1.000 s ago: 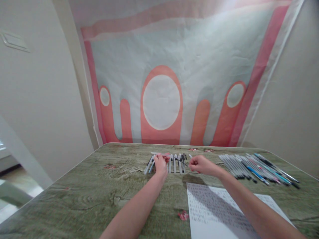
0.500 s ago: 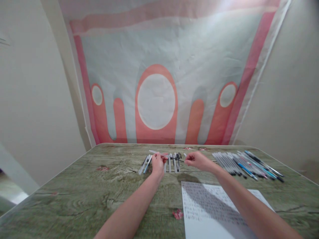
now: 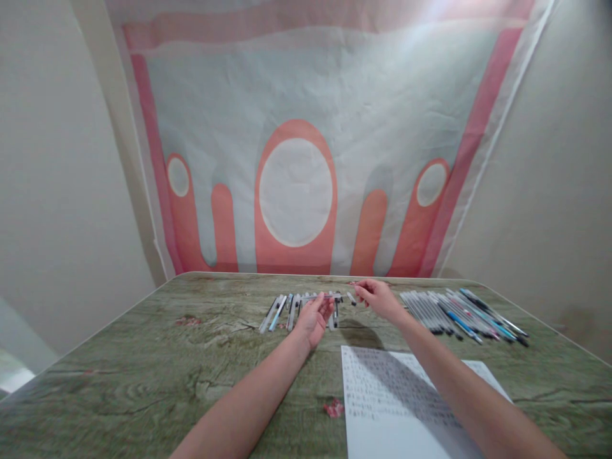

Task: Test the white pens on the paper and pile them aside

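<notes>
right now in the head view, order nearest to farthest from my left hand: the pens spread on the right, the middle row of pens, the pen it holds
1. Held pen, in your left hand
2. Middle row of pens, showing either side of it
3. Spread pens, off to the right

The pens (image 3: 419,311) were mostly clear grey with black ends, a few blue. The table (image 3: 143,382) had green-brown wood grain and reddish flowers (image 3: 333,408); the paper (image 3: 370,437), white, dark-lined writing; the cloth (image 3: 215,108), pale grey-green with coral arches (image 3: 296,258) and white ovals (image 3: 295,191).

Slender pen (image 3: 335,296), nearly level, aloft
</notes>
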`<state>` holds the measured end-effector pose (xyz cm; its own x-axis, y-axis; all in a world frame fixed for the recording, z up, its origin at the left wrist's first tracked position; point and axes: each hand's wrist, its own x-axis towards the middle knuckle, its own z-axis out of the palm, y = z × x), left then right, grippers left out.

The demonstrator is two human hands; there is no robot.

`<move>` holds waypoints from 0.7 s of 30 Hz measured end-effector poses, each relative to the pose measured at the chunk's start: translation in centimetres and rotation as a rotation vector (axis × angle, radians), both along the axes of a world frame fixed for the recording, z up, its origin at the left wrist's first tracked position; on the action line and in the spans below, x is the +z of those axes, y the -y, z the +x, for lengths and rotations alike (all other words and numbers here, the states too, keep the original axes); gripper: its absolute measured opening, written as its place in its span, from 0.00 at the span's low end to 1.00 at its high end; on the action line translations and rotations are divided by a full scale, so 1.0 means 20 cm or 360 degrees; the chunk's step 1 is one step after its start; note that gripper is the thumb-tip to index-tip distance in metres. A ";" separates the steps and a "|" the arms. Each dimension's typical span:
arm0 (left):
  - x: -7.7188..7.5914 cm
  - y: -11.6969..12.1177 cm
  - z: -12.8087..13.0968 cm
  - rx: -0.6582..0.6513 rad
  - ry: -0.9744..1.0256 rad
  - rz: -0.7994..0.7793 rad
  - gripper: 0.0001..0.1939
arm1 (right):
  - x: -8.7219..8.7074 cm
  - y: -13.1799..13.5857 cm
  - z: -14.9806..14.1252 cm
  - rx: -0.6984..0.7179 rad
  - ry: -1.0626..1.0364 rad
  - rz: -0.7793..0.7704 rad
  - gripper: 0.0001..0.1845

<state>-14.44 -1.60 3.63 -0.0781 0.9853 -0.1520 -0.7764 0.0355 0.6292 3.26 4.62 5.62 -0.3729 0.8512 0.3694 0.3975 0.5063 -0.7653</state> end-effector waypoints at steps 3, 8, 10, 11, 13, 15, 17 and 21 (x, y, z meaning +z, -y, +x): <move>-0.01 -0.01 -0.01 0.0013 0.0021 -0.0008 0.03 | -0.12 -0.07 0.04 -0.0291 0.0395 0.0228 0.11; -0.04 -0.02 -0.01 0.0003 0.0019 0.0007 0.04 | -0.25 -0.09 0.03 -0.0406 0.0733 0.0243 0.11; -0.04 -0.01 0.00 -0.0008 0.0026 0.0013 0.04 | -0.26 -0.08 0.02 -0.0405 0.0778 0.0274 0.11; -0.05 -0.01 0.00 -0.0010 0.0029 0.0008 0.03 | -0.26 -0.07 0.01 -0.0397 0.0796 0.0293 0.11; -0.05 -0.01 0.00 -0.0013 0.0033 -0.0005 0.03 | -0.26 -0.06 0.00 -0.0384 0.0827 0.0318 0.10; -0.05 -0.01 0.00 -0.0014 0.0036 -0.0021 0.03 | -0.25 -0.06 0.00 -0.0374 0.0843 0.0323 0.09; -0.05 -0.01 0.00 -0.0015 0.0032 -0.0038 0.02 | -0.25 -0.05 0.00 -0.0377 0.0784 0.0323 0.09; -0.05 -0.02 0.01 -0.0007 0.0023 -0.0037 0.02 | -0.20 -0.04 0.00 -0.0213 0.0292 0.0325 0.11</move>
<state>-14.31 -1.29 2.53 -0.0716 0.9818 -0.1760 -0.7851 0.0534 0.6170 3.22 5.32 1.60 -0.3384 0.8124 0.4748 0.5932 0.5759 -0.5625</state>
